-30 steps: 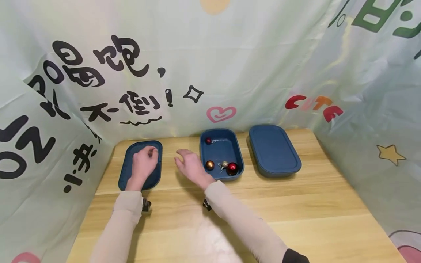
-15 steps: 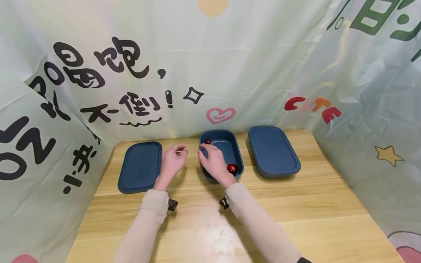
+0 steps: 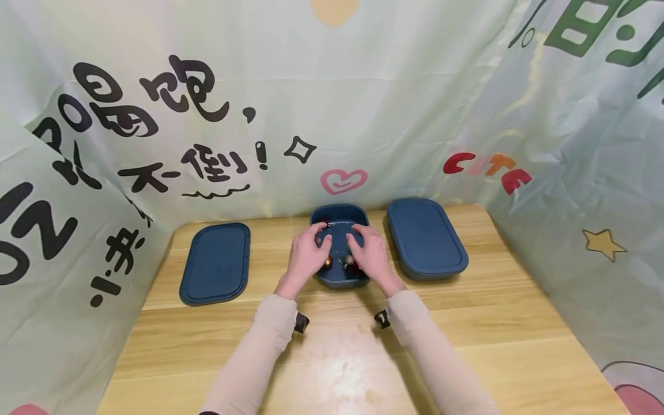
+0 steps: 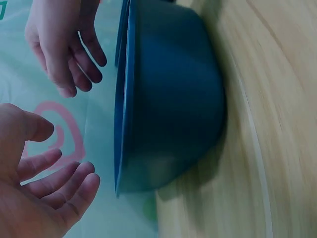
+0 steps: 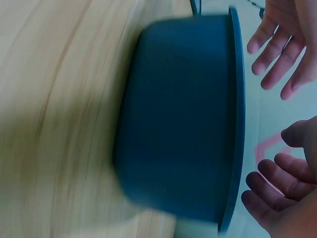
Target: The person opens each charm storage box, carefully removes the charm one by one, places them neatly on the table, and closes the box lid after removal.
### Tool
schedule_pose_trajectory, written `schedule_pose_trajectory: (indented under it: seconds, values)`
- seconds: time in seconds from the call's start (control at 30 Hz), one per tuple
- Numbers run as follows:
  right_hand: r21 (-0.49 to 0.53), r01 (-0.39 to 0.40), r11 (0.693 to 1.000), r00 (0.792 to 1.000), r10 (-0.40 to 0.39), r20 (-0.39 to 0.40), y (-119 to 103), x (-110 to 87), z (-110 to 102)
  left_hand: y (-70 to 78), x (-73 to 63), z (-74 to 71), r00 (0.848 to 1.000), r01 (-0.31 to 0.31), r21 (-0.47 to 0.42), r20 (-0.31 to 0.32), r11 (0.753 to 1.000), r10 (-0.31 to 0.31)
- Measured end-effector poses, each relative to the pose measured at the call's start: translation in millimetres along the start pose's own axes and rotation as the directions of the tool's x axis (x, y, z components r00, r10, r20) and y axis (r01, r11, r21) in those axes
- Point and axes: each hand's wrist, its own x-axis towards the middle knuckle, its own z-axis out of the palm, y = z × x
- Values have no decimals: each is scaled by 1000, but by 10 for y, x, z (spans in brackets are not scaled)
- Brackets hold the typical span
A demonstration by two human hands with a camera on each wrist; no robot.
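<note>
A blue rectangular box [image 3: 339,282] stands uncovered at the back middle of the table. Inside lie a gold bauble [image 3: 328,263], a small pale bauble [image 3: 350,261] and a small dark red one [image 3: 324,222] at the back left. The larger red bauble is mostly hidden behind my right hand. My left hand [image 3: 307,253] hovers over the box's left rim, fingers loosely bent and holding nothing. Opposite it, my right hand [image 3: 372,253] hangs over the right rim, also holding nothing. In both wrist views the fingers are spread above the rim of the box [image 4: 173,94].
A flat blue lid [image 3: 215,264] lies on the table to the left. To the right stands a second blue box [image 3: 427,237] with its lid on. Printed cloth [image 3: 404,127] hangs behind and at both sides of the wooden table [image 3: 337,357].
Both hands have moved right. My left hand came from over the loose lid to the box's left side; my right crossed over the box to its right side.
</note>
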Motion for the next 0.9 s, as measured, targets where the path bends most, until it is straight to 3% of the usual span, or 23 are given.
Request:
schedule_pose_trajectory:
  seconds: [0.33, 0.63, 0.9]
  values:
    - [-45, -47, 998, 998, 45, -41, 291, -15, -374, 337, 60, 276, 998, -59, -84, 33, 995, 62]
    - [-24, -146, 989, 989, 145, -27, 536, -36, -644, 568, 110, 575, 995, 0, -169, 98, 986, 17]
    - [-44, -233, 971, 972, 232, -32, 795, -52, -876, 720, 113, 810, 982, 42, -205, 186, 978, -3]
